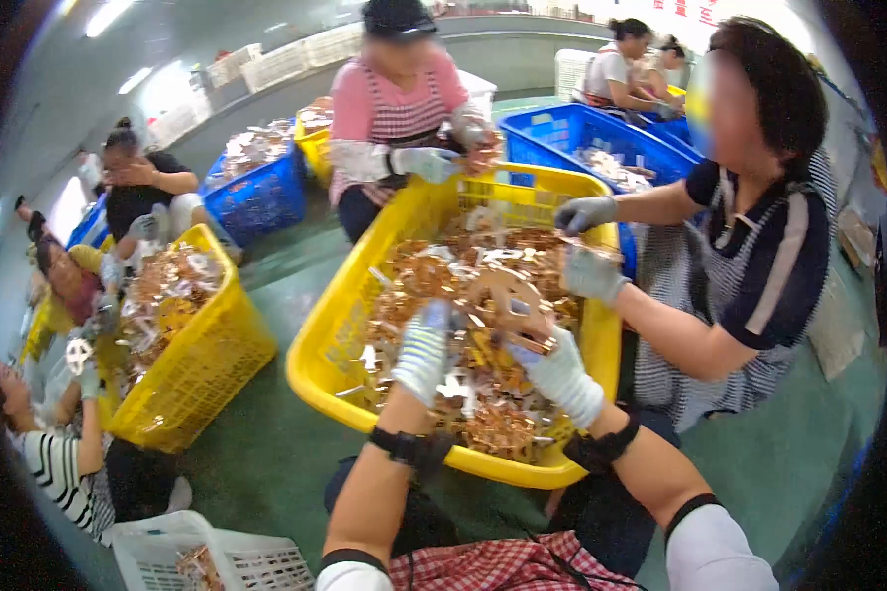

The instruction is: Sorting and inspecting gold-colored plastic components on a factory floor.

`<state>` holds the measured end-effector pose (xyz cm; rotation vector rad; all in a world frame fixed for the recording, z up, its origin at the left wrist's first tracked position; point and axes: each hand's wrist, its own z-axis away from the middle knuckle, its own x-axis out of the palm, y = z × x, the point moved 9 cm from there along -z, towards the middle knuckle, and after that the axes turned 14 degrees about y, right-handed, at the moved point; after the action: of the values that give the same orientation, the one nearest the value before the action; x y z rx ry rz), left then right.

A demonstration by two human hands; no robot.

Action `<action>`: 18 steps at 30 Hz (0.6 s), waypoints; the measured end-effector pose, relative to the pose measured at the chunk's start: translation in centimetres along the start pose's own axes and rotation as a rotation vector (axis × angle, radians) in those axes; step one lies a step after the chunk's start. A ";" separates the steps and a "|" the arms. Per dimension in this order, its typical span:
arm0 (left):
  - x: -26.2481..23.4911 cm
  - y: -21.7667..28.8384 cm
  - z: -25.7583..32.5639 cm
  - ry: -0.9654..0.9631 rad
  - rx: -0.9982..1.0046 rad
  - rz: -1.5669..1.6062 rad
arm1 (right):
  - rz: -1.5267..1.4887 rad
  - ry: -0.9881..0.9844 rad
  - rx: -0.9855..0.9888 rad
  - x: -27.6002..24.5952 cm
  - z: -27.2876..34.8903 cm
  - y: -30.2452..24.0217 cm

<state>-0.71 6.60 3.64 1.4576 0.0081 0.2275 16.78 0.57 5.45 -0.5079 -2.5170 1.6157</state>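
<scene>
Right hand angled up-left, clamped on copper-coloured plate, shiny, cut-out openings, left hand pointing up alongside, can't tell its grip

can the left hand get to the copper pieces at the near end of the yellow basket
Probably yes: the left hand is already over the yellow basket, inside its rim, and the copper pieces lie exposed between the wearer's wrists, with no wall in between.
</scene>
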 end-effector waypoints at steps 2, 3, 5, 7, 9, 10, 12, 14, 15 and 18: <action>1.0 -1.2 -1.7 -0.025 0.281 -0.344 | 0.062 -0.003 0.042 -0.1 1.0 0.5; 1.9 -2.3 -2.4 0.007 0.607 -0.667 | -0.046 0.024 0.150 -0.4 1.2 1.4; 2.9 -4.6 -4.4 0.022 0.603 -0.306 | 0.136 -0.049 0.030 -0.5 1.8 -0.1; 0.1 -5.7 -6.3 -0.060 0.343 0.090 | 0.092 -0.240 -0.026 3.3 2.5 -4.1; 2.7 -3.0 -3.1 -0.055 0.203 0.013 | 0.050 -0.059 -0.070 0.3 1.5 0.9; 2.2 -2.4 -2.7 0.037 0.270 -0.113 | -0.045 0.024 -0.079 -0.5 1.4 4.3; -0.2 -0.2 -1.3 0.247 0.427 -0.224 | -0.212 0.005 0.097 1.3 0.6 5.2; -0.9 1.4 -1.2 0.291 0.529 -0.474 | -0.014 0.029 0.006 0.7 -0.1 3.6; -1.1 2.4 -0.8 0.288 0.602 -0.586 | -0.017 0.026 0.042 0.7 -0.6 3.9; 1.0 4.8 1.8 0.153 0.755 -0.464 | 0.565 0.170 -0.354 -6.2 -2.8 9.7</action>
<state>-0.22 5.43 8.75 2.1291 0.6060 -0.0616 25.49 4.55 -1.57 -1.4365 -2.6773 1.1669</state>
